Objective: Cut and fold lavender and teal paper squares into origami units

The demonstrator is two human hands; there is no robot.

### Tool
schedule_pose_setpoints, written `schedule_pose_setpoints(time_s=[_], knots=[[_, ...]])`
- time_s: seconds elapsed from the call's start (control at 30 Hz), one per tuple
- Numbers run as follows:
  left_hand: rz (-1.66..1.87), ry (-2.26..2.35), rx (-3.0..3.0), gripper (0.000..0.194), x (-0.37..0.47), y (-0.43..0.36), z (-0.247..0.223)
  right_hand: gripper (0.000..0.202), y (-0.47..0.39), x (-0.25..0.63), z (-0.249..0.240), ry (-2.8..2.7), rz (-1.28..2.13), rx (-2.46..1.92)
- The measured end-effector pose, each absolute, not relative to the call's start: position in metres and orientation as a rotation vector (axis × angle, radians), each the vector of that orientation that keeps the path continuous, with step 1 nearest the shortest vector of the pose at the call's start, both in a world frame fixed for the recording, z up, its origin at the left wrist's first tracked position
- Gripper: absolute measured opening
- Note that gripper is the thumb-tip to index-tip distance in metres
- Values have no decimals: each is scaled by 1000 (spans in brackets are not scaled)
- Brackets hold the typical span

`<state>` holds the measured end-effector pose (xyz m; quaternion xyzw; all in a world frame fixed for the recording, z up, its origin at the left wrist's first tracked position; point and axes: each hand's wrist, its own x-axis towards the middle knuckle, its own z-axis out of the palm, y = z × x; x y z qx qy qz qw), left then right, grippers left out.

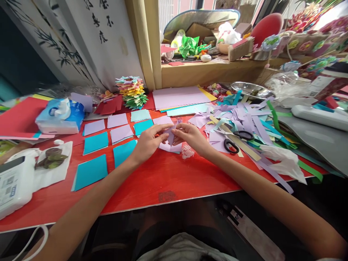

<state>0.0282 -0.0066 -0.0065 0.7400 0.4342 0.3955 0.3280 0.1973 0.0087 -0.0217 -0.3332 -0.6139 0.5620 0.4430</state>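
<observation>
Lilac paper [170, 138], seemingly folded, is pinched between the fingertips of the left hand [146, 143] and right hand [193, 138] above the red surface [163, 179], near turquoise squares [143, 127]; crisp creases are best obtained with edges aligned before being pressed.

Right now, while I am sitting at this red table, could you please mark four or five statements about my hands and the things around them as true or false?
1. The left hand and the right hand hold a lilac paper together. True.
2. The black-handled scissors are in the right hand. False: they lie among the cut paper strips.
3. The tissue pack is left of both hands. True.
4. The tower of folded paper pieces is right of the large lilac sheets. False: it is left of them.
</observation>
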Motion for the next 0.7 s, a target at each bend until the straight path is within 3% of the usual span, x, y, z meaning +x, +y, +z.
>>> schedule_pose_setpoints(time_s=[0.13, 0.27, 0.7], knots=[[1065, 1173, 1884, 25, 28, -6, -8, 26, 7, 199, -17, -1599, 1269, -824], [1118, 1211, 1813, 19, 26, -3, -11, 22, 8, 202, -13, -1688, 1426, -860], [1039, 1240, 1818, 24, 24, 0, -13, 28, 10, 200, -22, -1766, 1398, -849]])
